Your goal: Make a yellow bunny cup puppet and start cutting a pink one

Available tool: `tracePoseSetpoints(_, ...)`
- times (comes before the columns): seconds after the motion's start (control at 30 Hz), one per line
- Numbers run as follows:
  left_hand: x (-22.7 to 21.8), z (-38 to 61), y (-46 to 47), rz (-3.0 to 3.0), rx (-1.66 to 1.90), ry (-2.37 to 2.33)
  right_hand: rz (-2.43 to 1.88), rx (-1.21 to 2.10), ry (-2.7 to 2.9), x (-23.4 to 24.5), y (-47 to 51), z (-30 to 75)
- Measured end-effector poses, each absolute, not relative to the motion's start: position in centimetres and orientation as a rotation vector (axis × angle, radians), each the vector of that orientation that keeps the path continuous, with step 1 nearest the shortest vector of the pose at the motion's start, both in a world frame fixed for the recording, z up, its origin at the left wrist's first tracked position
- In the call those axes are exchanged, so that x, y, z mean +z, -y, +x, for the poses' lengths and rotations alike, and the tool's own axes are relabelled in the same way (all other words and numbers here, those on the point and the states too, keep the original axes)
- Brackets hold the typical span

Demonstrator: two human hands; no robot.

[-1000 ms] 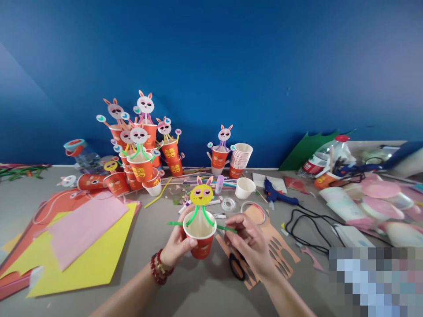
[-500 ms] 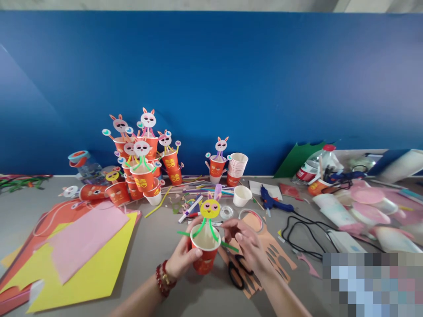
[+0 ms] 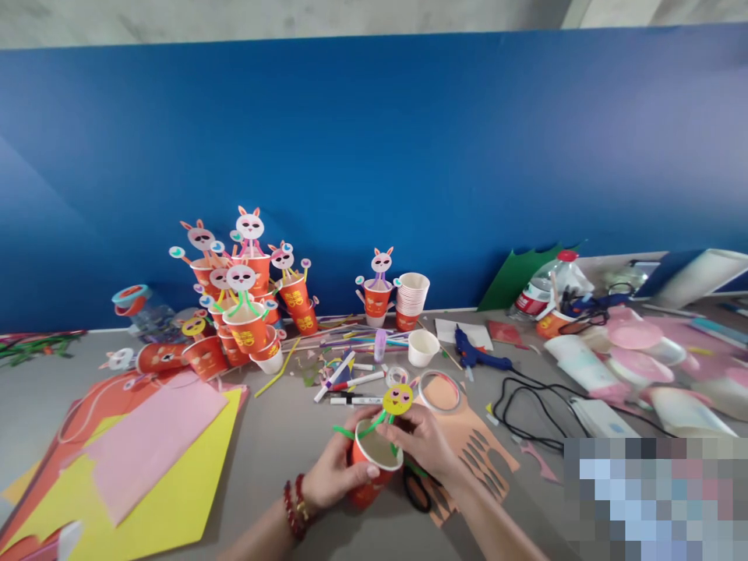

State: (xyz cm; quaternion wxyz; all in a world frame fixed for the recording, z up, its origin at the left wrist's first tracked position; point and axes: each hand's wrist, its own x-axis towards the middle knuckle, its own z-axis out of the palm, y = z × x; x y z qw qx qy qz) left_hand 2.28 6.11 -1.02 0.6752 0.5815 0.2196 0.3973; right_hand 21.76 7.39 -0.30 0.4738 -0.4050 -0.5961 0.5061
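Note:
My left hand [image 3: 333, 471] is wrapped round a red paper cup [image 3: 374, 487] with a white rim, tilted slightly. A yellow rabbit face [image 3: 398, 398] stands above the cup's mouth on bent green pipe cleaners [image 3: 372, 427]. Thumb and fingers of my right hand [image 3: 429, 444] close round a green pipe cleaner just below the face, at the cup's far right rim. One green end sticks out to the left of the cup. Black-handled scissors [image 3: 416, 495] lie right of the cup, partly under my right hand.
Cut peach paper [image 3: 494, 467] lies to the right, a blue glue gun [image 3: 476, 351] with its black cord behind it. Markers [image 3: 356, 400] and a white cup [image 3: 423, 348] are ahead. Finished rabbit cups [image 3: 245, 319] stand back left; yellow paper [image 3: 192, 483] lies left.
My right hand has moved left from beside the cup and closed on a green pipe cleaner below the face. The cup and face have shifted right and tilted; the whole view has turned slightly.

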Motion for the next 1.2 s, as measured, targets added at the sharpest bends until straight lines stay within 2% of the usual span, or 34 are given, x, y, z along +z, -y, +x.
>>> tracePoseSetpoints(0.53,-1.2,2.6,-6.2,1.282,0.896,-0.501,-1.030,1.146,1.436,-0.5,-7.0,21.1)
tracePoseSetpoints(0.9,-1.5,3.0,-6.4,1.372,0.908,-0.472,-1.044,1.200,1.448,-0.9,-6.5,20.7)
tracePoseSetpoints(1.2,-1.7,2.9,-6.4,1.368,0.933,-0.457,-1.065,1.059,1.602,0.2,-6.5,20.7)
